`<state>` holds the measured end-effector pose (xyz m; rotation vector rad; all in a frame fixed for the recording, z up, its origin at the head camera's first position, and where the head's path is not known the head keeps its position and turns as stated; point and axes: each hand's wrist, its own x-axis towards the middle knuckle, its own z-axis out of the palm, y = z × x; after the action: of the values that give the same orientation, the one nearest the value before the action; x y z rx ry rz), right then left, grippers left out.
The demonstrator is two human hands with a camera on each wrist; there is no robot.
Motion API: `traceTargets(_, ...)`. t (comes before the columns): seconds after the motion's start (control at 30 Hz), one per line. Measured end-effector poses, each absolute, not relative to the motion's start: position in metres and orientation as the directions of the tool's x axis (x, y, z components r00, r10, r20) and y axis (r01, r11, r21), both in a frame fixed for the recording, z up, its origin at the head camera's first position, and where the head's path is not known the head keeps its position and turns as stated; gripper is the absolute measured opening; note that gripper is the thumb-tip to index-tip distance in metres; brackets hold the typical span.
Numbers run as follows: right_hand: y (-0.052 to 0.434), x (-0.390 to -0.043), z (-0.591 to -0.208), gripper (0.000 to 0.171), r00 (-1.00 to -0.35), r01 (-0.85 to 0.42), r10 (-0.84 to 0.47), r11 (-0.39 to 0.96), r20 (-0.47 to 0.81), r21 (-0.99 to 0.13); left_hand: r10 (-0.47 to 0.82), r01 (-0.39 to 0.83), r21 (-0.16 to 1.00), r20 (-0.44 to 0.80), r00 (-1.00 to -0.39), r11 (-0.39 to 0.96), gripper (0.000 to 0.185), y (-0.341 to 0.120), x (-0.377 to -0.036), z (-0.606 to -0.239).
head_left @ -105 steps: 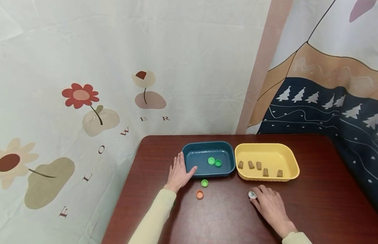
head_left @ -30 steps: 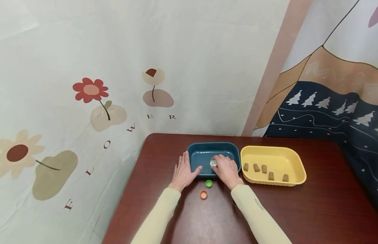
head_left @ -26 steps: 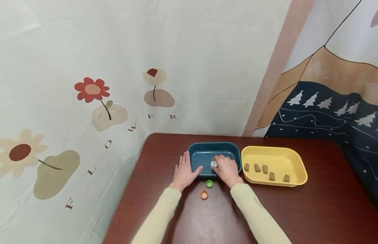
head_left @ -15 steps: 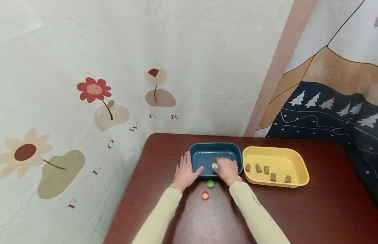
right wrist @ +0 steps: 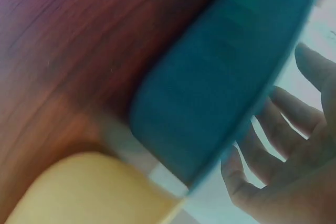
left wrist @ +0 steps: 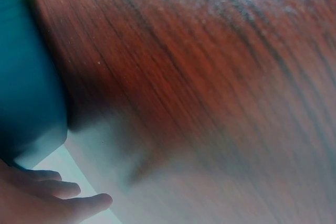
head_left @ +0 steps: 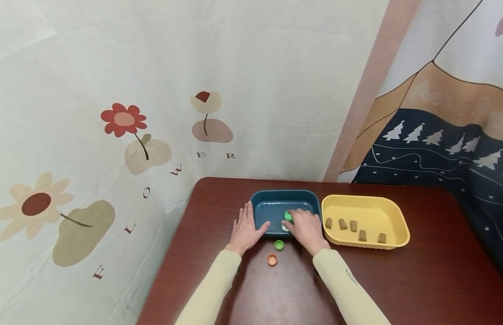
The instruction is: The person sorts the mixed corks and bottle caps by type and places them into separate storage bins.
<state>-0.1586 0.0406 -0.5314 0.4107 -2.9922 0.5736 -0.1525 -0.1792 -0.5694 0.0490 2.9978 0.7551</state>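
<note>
Change: since half a second ago my right hand (head_left: 306, 228) has let go of the white cap (head_left: 284, 228) it was pinching; that cap now lies in the teal tray (head_left: 264, 201) by its near wall, and the hand has drawn back a little over the near rim.
Right hand: fingers loosely spread, holding nothing; the fingertips sit just beside a green cap (head_left: 288, 216) inside the tray. The right wrist view shows relaxed fingers over the tray's rim.
Left hand: my left hand (head_left: 246, 229) lies flat on the worktop (head_left: 417, 271), fingers straight, thumb against the tray's left near corner.
Key relation: two caps lie loose on the worktop outside the tray, toward the near edge, a green cap (head_left: 279, 245) just off the tray's near wall and an orange cap (head_left: 272, 259) nearer me. Both lie between my hands, toward me from the right fingertips and about as near to the left thumb. Round caps, so no long axis.
Yellow tray: the yellow tray (head_left: 397, 216) stands just right of the teal one and holds five small brown blocks (head_left: 343, 224).
Writing: the wall cloth behind the far left corner spells F L O W E R; I can read nothing on the caps.
</note>
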Motion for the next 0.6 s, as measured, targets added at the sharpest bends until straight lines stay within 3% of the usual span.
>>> traceTargets(0.37, 0.089, -0.127, -0.529, 0.053, -0.935, -0.278, -0.16, 0.885, 0.318, -0.372, 0.034, 0.007, 0.485, -0.046, -0.998, 0.874, 0.108, -0.18, -0.152, -0.569)
traceTargets(0.6, 0.116, -0.116, -0.547, 0.076, -0.95, -0.264, -0.193, 0.916, 0.247, -0.301, 0.04, 0.017, 0.473, -0.039, -0.998, 0.881, 0.108, -0.179, -0.152, -0.569)
